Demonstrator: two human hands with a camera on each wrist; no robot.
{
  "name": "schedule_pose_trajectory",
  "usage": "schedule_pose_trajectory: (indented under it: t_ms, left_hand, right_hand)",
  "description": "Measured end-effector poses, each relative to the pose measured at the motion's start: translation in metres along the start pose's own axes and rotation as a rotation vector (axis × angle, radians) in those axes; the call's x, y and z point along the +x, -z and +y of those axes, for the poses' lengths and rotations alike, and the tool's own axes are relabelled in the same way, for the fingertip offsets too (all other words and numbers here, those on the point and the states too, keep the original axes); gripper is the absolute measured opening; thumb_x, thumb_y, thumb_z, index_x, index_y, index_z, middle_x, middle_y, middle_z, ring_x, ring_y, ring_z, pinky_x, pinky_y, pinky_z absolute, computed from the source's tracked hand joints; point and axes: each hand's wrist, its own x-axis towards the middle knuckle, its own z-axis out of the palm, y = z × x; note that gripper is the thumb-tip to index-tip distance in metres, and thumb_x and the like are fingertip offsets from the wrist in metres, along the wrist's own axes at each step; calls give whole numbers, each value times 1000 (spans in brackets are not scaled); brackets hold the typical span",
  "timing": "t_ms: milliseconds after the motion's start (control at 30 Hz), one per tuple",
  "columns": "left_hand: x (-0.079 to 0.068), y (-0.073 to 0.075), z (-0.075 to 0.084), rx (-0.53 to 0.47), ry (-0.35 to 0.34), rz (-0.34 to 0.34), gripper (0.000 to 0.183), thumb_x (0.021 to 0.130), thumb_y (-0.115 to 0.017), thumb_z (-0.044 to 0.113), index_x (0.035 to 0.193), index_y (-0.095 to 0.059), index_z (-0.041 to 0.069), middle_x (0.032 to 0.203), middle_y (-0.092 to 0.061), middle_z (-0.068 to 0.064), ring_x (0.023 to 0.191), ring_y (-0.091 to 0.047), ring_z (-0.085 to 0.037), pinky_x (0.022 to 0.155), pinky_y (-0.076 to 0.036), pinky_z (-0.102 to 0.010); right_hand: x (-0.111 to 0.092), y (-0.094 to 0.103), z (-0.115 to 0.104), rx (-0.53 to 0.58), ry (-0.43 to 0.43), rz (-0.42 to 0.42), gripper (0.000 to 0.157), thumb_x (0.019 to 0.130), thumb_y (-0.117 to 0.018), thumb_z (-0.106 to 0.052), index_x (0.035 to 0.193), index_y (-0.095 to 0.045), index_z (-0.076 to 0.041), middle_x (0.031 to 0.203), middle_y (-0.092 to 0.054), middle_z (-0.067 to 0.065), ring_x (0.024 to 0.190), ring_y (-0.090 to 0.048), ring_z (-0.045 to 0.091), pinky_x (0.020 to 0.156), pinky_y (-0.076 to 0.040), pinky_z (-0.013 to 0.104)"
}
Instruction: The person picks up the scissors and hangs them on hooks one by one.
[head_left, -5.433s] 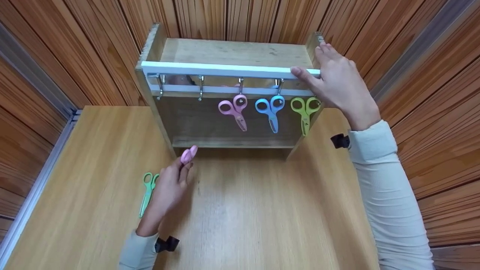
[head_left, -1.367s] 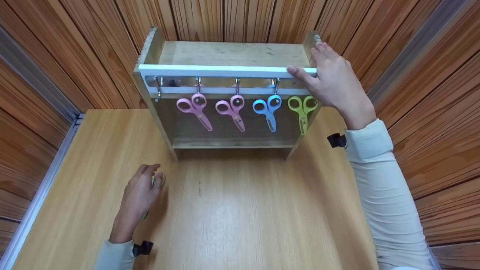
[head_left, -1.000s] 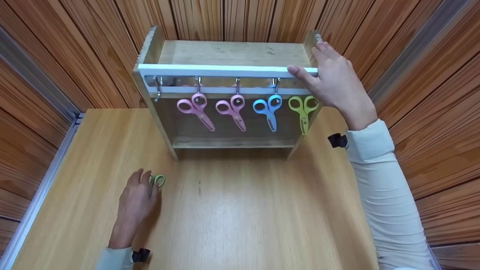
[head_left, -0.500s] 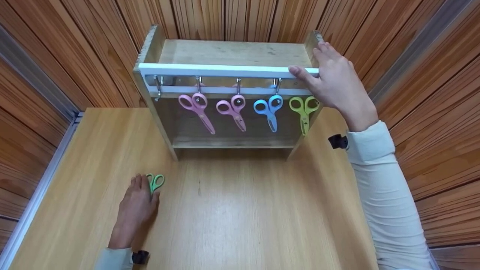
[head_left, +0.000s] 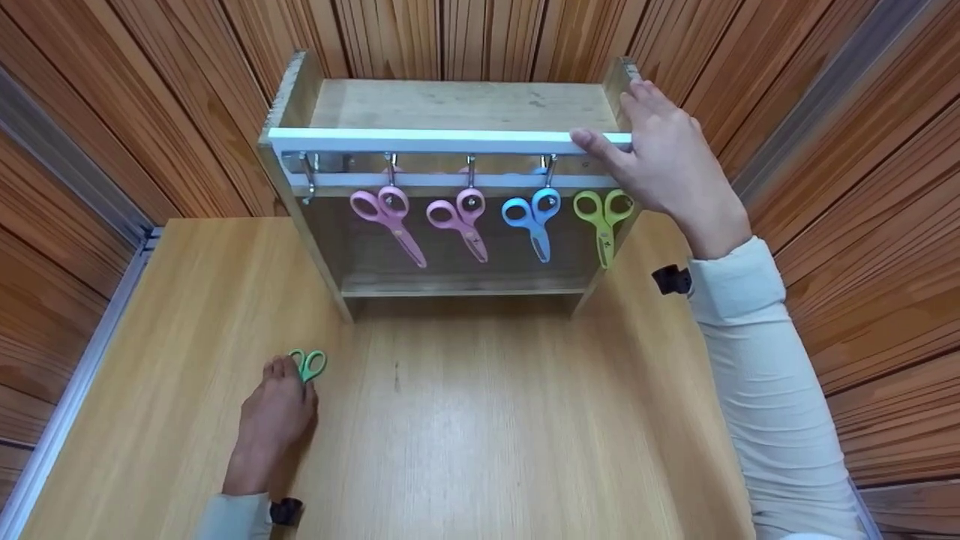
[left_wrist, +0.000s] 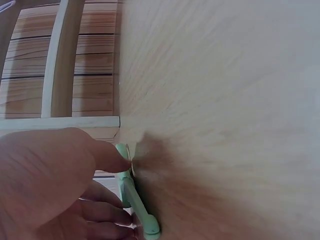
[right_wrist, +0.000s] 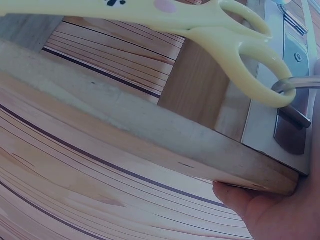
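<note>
My left hand [head_left: 274, 416] is low over the table at left, thumb and fingers around the blade end of the green scissors [head_left: 309, 365], whose ring handles poke out past the fingertips. In the left wrist view the green scissors [left_wrist: 132, 195] sit between thumb and fingers, close to the tabletop. My right hand [head_left: 671, 161] holds the right top corner of the wooden shelf [head_left: 465, 105], thumb over the white hook rail [head_left: 427, 140]. Two pink scissors [head_left: 391, 225], blue scissors [head_left: 534, 221] and yellow-green scissors [head_left: 604, 225] hang from hooks; the last [right_wrist: 215, 35] crosses the right wrist view.
The leftmost hook [head_left: 307, 180] carries nothing. The shelf stands at the back of the wooden table [head_left: 450, 420], against wood-panelled walls [head_left: 487, 37]. A metal strip [head_left: 75, 375] runs along the table's left side.
The pink scissors earlier in my left hand now hang on the second hook from the left. That hand has moved down and left onto the green scissors. The right hand stays put.
</note>
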Motion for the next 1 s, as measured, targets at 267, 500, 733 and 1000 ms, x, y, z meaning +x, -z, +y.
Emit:
schedule_pose_trajectory:
  t_ms: [267, 500, 733, 1000]
  left_hand:
    - [3, -1, 1, 49, -49, 94, 46, 99, -55, 9, 129, -50, -26, 115, -60, -41, 69, -63, -36, 53, -59, -49]
    - [5, 1, 4, 118, -54, 116, 41, 97, -58, 8, 118, -54, -27, 101, -61, -38, 54, -44, -21, 43, -47, -36]
    - [3, -3, 5, 177, -90, 202, 43, 94, -64, 8, 114, -54, -29, 91, -63, -35, 50, -41, -17, 39, -45, -34]
    - [4, -3, 5, 142, -43, 157, 46, 97, -61, 11, 117, -52, -29, 92, -64, -35, 52, -44, -20, 42, -48, -40]
  right_hand:
    - [-2, 0, 2, 6, -31, -5, 104, 97, -36, -83, 163, -35, -3, 176, -21, 19, 166, -14, 35, 134, -12, 61]
    - [0, -1, 0, -4, -7, 5, 105, 96, -35, -85, 158, -42, 0, 175, -23, 20, 166, -16, 35, 133, -15, 63]
    - [0, -1, -1, 4, 6, 19, 108, 96, -35, -86, 155, -44, 4, 173, -25, 23, 165, -17, 36, 133, -16, 62]
    - [0, -2, -2, -2, 15, 38, 106, 95, -35, -86, 154, -47, 2, 171, -30, 23, 165, -20, 36, 133, -17, 60]
